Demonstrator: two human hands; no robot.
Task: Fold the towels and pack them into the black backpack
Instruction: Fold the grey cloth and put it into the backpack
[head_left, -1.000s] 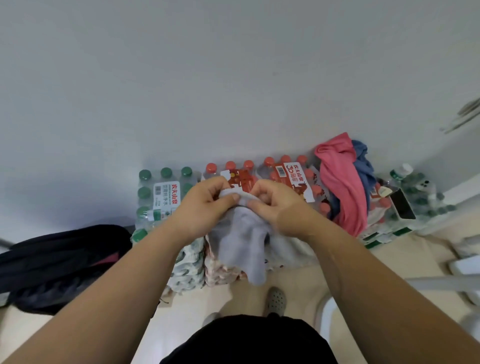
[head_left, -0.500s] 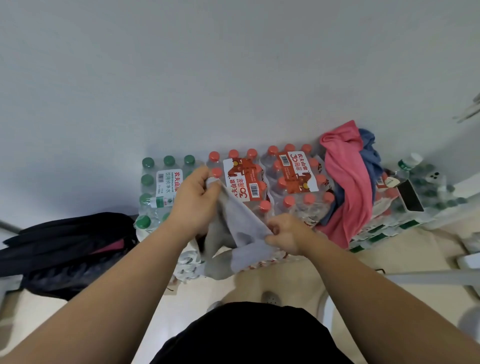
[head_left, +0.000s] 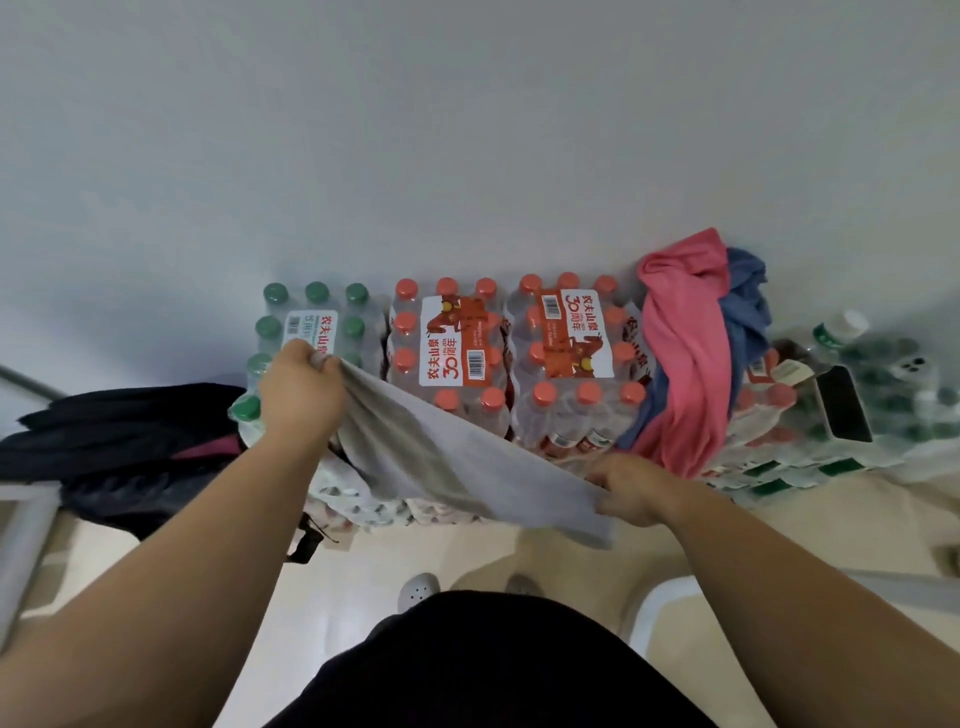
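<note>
Red-capped bottle packs (head_left: 452, 343) carried labels reading 农夫山泉 and 30周年; the green-capped pack (head_left: 311, 322) read 农夫山泉. The grey towel (head_left: 457, 457), plain and smooth, hung slantwise in front of them. The left hand (head_left: 301, 387) closed its grip on the upper corner and the right hand (head_left: 631, 488) pinched the lower. It was bunched 0.5 s earlier and now stretched wide. The black backpack (head_left: 119, 441) lay at left, and a pink towel (head_left: 685, 353) and a blue towel (head_left: 743, 301) lay draped at right.

Red-capped bottle packs (head_left: 566, 338) against a grey wall (head_left: 467, 130); green-capped pack (head_left: 311, 317) just left of them, loose bottles (head_left: 893, 374) farther right
</note>
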